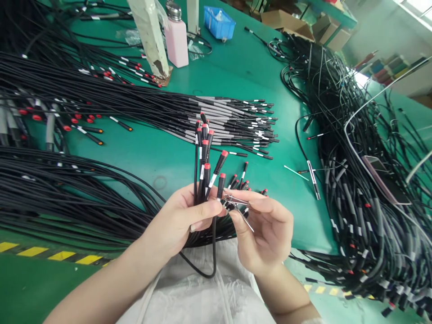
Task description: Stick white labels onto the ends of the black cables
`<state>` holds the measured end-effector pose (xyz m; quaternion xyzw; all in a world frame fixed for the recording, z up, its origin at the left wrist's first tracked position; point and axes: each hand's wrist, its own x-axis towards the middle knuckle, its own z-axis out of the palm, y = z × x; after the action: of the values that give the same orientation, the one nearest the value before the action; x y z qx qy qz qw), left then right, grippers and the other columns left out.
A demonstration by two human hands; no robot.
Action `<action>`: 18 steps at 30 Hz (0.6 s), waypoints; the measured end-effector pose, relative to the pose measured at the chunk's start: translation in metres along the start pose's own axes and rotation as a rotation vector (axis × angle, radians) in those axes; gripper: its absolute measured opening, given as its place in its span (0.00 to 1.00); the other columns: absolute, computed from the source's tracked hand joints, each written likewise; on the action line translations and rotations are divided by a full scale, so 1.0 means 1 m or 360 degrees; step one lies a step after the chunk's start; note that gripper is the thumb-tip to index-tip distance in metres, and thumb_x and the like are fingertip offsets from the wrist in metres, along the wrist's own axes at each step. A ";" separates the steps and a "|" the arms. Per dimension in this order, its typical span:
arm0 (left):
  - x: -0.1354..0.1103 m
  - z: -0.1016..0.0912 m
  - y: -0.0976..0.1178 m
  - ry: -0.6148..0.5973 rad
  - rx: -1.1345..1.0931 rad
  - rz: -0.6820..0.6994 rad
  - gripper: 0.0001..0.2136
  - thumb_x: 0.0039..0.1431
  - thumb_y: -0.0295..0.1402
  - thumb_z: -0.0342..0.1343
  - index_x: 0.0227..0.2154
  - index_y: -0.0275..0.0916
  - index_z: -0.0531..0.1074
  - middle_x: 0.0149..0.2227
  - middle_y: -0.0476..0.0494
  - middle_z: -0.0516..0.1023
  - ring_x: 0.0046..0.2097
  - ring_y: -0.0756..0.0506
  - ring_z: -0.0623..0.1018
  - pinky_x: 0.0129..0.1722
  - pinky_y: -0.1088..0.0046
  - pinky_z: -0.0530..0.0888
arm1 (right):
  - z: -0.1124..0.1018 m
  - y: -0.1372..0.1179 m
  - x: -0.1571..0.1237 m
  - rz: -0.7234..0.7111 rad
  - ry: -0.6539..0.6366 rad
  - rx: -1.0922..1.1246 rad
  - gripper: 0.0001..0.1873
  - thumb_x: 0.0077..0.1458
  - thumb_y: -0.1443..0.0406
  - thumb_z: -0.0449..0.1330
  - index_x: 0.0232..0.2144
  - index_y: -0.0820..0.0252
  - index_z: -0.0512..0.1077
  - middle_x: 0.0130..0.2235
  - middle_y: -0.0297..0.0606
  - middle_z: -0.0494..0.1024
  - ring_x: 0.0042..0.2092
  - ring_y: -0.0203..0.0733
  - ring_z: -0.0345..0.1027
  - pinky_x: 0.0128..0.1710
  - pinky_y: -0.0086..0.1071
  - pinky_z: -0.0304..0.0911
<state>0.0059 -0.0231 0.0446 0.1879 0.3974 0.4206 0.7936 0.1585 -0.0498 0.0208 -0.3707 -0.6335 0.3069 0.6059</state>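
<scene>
My left hand (184, 218) is closed around a bunch of black cables (204, 150) whose red-tipped connectors point up and away from me. Between its thumb and fingers, one connector (221, 183) with a white label leans to the right, and its cable loops down over my lap. Thumb and fingertips of my right hand (265, 225) pinch a slim two-armed metal tool (240, 201), its arms spread in a V. The tool's narrow end lies right by that connector; whether it touches is hidden. More red-tipped connectors (245, 183) lie on the table behind my right hand.
On the green table (232, 72), grey-sleeved cables (219, 119) stretch across the middle. A tangled cable pile (337, 135) covers the right side, with a phone (384, 180) on it. A pink bottle (177, 42), a post (150, 38) and a blue bin (219, 23) stand farther back.
</scene>
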 end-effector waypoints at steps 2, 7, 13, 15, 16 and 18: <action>0.000 0.000 0.000 0.0004 0.0016 0.0001 0.12 0.44 0.32 0.73 0.25 0.36 0.74 0.20 0.52 0.74 0.18 0.58 0.59 0.16 0.82 0.53 | 0.000 0.000 -0.001 -0.0001 -0.0013 -0.0024 0.19 0.64 0.73 0.60 0.53 0.52 0.64 0.49 0.46 0.81 0.49 0.46 0.80 0.44 0.45 0.82; 0.000 0.001 -0.001 0.0008 -0.0043 -0.0012 0.12 0.43 0.31 0.74 0.25 0.37 0.74 0.17 0.54 0.72 0.17 0.58 0.59 0.16 0.83 0.53 | 0.000 -0.001 -0.001 -0.0005 -0.0038 -0.0064 0.19 0.64 0.73 0.60 0.53 0.52 0.63 0.50 0.46 0.80 0.48 0.45 0.80 0.43 0.43 0.82; 0.000 0.000 -0.001 -0.0044 -0.0088 -0.0032 0.11 0.44 0.30 0.75 0.25 0.37 0.76 0.20 0.49 0.78 0.17 0.59 0.60 0.16 0.84 0.54 | -0.001 -0.003 0.000 -0.0029 -0.0008 -0.0083 0.19 0.63 0.75 0.60 0.52 0.53 0.64 0.48 0.44 0.81 0.48 0.44 0.80 0.44 0.42 0.82; 0.000 0.000 -0.002 -0.0027 -0.0068 -0.0044 0.11 0.44 0.30 0.75 0.25 0.37 0.76 0.21 0.48 0.79 0.17 0.59 0.60 0.16 0.84 0.53 | -0.003 -0.002 -0.001 -0.0015 -0.0015 -0.0141 0.18 0.62 0.75 0.60 0.50 0.53 0.65 0.48 0.43 0.82 0.47 0.44 0.81 0.42 0.41 0.82; 0.000 -0.001 -0.002 -0.0015 -0.0052 -0.0050 0.12 0.44 0.30 0.75 0.25 0.37 0.76 0.21 0.49 0.78 0.17 0.59 0.60 0.17 0.84 0.53 | -0.004 -0.001 -0.001 -0.0006 -0.0019 -0.0180 0.18 0.62 0.75 0.61 0.49 0.52 0.65 0.47 0.42 0.82 0.46 0.44 0.81 0.42 0.41 0.81; 0.000 -0.001 -0.003 0.0000 -0.0025 -0.0046 0.11 0.46 0.32 0.74 0.26 0.36 0.77 0.20 0.51 0.74 0.18 0.58 0.61 0.17 0.83 0.54 | -0.006 0.001 0.000 0.0017 -0.0021 -0.0228 0.16 0.62 0.74 0.61 0.48 0.51 0.66 0.46 0.40 0.83 0.46 0.44 0.81 0.41 0.41 0.81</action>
<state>0.0065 -0.0254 0.0418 0.1760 0.3966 0.4123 0.8011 0.1644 -0.0496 0.0205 -0.4144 -0.6558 0.2664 0.5721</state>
